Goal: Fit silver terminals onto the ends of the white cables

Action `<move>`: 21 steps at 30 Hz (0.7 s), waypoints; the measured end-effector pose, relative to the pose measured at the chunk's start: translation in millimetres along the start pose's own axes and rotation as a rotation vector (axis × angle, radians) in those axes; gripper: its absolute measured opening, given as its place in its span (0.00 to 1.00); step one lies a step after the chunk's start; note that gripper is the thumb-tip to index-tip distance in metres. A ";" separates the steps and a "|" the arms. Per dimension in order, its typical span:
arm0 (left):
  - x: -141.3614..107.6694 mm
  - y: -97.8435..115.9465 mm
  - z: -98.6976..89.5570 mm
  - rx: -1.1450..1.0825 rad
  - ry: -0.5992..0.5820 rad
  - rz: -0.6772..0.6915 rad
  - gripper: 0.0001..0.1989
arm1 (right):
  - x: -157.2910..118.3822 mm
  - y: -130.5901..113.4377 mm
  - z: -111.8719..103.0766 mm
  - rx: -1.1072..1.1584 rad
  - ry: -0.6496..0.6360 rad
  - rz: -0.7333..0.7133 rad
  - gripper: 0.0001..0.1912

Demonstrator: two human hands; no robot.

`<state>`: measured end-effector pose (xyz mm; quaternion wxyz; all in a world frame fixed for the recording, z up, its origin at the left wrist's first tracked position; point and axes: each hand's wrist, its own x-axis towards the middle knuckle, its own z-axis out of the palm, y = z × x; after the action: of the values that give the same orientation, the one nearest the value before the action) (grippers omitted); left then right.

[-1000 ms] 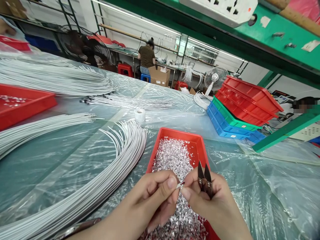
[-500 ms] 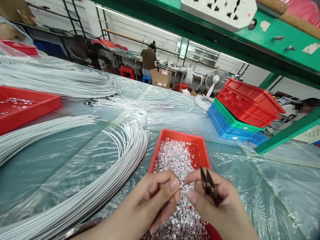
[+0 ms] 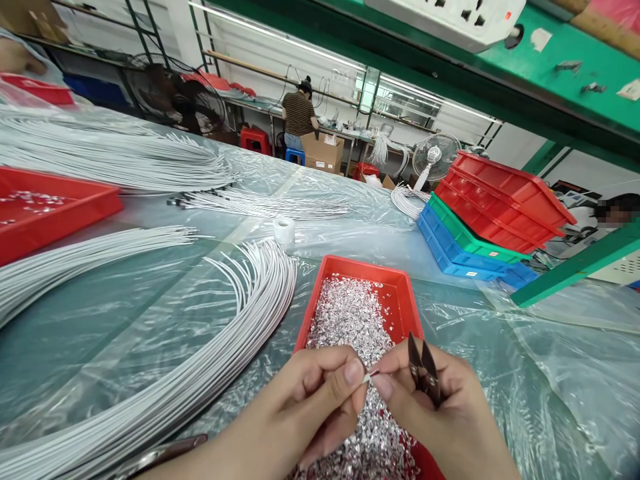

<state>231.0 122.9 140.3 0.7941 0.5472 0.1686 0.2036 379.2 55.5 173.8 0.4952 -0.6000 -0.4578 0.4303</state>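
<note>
My left hand (image 3: pixel 325 400) pinches a thin white cable end (image 3: pixel 367 378) between thumb and forefinger, above a red tray (image 3: pixel 413 313) of silvery scraps (image 3: pixel 345 307). My right hand (image 3: pixel 430 400) is closed around dark snips (image 3: pixel 424 370), their pointed blades standing up apart between the fingers. Its thumb and forefinger tips meet at a small dark-reddish wire tip coming out of the cable end. To the left lies a thick curved bundle of white cables (image 3: pixel 250 333). A metal tool (image 3: pixel 163 457) lies partly under my left forearm.
A tape roll (image 3: pixel 284 231) stands behind the tray. Stacked red, green and blue trays (image 3: pixel 500 207) are at the right by a green post (image 3: pixel 575 267). Another red tray (image 3: pixel 60 207) and more cable bundles (image 3: pixel 115 157) lie left. A person (image 3: pixel 299 113) is at a far bench.
My right thumb has closed in toward the forefinger at the wire tip. Both hands have shifted slightly to the right, and the view has moved a little.
</note>
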 end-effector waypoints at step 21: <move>-7.9 13.1 0.5 0.184 -0.071 -0.109 0.17 | 11.1 1.9 -4.6 -0.033 -0.009 0.019 0.07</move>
<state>222.6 122.7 153.1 0.7560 0.6146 0.1878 0.1243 386.2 65.2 171.9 0.4791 -0.6106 -0.4612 0.4301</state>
